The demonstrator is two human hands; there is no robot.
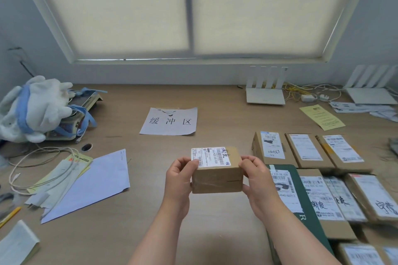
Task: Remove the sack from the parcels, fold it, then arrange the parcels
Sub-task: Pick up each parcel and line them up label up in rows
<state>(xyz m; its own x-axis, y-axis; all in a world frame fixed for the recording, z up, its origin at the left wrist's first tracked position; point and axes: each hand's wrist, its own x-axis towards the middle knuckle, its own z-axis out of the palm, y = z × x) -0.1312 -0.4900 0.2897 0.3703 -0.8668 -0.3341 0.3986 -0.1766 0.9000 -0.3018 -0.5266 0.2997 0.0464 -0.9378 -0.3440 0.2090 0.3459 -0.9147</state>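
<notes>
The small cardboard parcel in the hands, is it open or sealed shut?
Sealed shut: the parcel shows no lifted flap, a shipping label lies flat across its top, and the left hand and right hand grip its ends.

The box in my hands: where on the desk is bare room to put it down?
Bare desk lies under the box, between the blank sheet and the parcels, up to the sign. More lies between the sign and the router. Right is crowded with parcels, left with papers and cable.
</notes>
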